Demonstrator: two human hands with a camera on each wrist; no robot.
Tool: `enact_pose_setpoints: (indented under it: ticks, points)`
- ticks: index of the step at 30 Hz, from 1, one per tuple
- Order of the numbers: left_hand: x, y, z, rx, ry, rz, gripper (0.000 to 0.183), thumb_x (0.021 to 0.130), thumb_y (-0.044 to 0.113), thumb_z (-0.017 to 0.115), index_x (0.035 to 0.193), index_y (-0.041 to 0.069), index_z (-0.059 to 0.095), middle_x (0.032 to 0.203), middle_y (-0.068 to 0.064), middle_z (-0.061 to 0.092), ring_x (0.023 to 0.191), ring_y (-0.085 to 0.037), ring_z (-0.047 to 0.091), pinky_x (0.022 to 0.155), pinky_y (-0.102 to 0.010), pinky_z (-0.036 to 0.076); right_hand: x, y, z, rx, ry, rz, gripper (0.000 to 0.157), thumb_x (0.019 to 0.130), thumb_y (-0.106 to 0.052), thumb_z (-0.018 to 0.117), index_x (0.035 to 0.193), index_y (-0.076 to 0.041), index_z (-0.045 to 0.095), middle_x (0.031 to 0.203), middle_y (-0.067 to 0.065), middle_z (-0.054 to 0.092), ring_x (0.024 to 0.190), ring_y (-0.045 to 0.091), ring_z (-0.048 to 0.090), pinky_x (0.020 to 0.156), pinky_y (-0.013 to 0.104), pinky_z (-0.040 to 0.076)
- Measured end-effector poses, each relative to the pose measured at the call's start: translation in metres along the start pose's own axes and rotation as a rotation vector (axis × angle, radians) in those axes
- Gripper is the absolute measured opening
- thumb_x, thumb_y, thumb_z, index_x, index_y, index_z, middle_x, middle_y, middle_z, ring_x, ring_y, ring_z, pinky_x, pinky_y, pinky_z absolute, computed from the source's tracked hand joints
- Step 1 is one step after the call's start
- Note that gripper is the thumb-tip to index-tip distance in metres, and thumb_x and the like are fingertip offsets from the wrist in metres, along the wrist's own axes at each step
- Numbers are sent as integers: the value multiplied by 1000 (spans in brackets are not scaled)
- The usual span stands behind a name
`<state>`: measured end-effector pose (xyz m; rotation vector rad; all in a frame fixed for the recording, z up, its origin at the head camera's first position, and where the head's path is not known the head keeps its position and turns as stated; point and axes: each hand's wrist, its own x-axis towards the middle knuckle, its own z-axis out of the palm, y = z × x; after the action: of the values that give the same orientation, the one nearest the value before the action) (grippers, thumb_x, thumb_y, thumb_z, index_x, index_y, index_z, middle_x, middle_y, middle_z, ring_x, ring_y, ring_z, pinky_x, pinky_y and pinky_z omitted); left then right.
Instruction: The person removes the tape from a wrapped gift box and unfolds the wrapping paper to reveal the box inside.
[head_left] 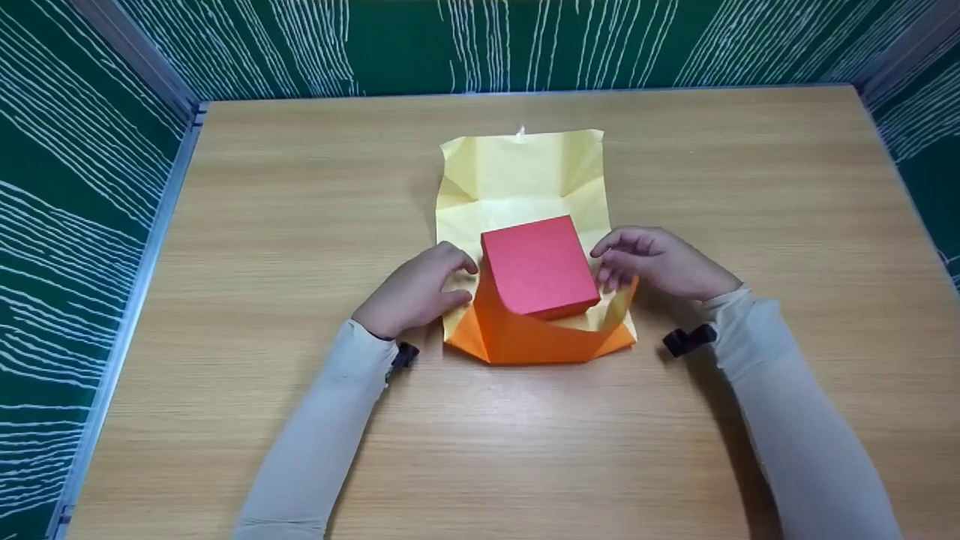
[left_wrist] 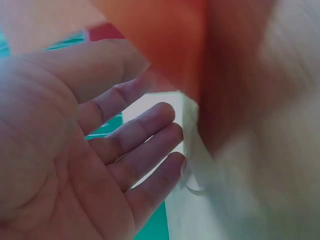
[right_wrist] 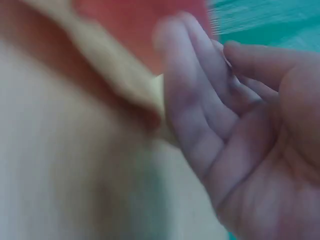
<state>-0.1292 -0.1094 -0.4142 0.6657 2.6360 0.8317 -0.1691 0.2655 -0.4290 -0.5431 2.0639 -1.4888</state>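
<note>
A red square box (head_left: 540, 266) sits slightly turned on a creased sheet of paper (head_left: 525, 169), pale yellow on its upper face and orange (head_left: 540, 341) on its underside. The near end of the sheet is folded up in front of the box, and its corners stick out. At the left edge of the paper is my left hand (head_left: 420, 289), thumb and index finger apart; its fingers look loosely extended in the left wrist view. My right hand (head_left: 664, 259) hovers by the box's right side with relaxed, slightly bent fingers. Whether its fingertips touch box or paper I cannot tell.
The wooden table (head_left: 300, 195) spreads around the paper. Green panels (head_left: 397, 45) with white streaks border its back and sides. A dark wrist device (head_left: 688, 340) is on the right wrist, and another (head_left: 405, 355) on the left.
</note>
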Motion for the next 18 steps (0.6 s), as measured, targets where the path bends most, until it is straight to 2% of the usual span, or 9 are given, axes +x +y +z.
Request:
enact_pose_setpoints:
  ticks: [5,7,8,11,14,18]
  points:
    - [-2,0,7,89,-13,30,38,92,11,67,129,8,66,130,-8,57,119,-26,54,105,-38,47,0,1,15,-354,7,-131,12,97,-3,69,108,-4,72,93,3,69,82,13,62,73,21,53]
    - [-5,3,8,117,-38,35,49,88,8,68,136,9,64,138,-11,54,125,-29,52,109,-40,44,-2,-3,20,-488,-9,-193,14,92,-5,75,106,-7,73,92,-1,66,84,13,59,75,21,49]
    - [-7,5,9,130,-59,30,55,87,12,70,141,9,61,144,-13,52,131,-31,50,113,-41,41,-4,-5,22,-540,-15,-209,16,91,-8,78,106,-8,73,93,-2,64,84,13,57,75,23,48]
    - [-13,10,8,174,-150,12,82,86,36,80,156,9,46,163,-19,35,151,-35,33,125,-45,24,-12,-11,28,-671,-20,-207,31,86,-22,86,109,-9,71,98,1,60,89,16,53,77,31,45]
    - [-18,12,8,204,-229,-6,112,78,61,81,163,8,29,171,-18,17,159,-32,12,128,-48,4,-21,-14,35,-767,-29,-167,53,80,-37,89,117,-6,67,113,5,58,102,20,54,87,37,49]
    - [-22,14,11,233,-276,-20,131,70,65,86,166,9,17,173,-16,3,160,-31,0,125,-56,-7,-28,-13,42,-864,-54,-143,84,73,-47,91,136,-1,58,131,11,51,119,27,51,100,43,51]
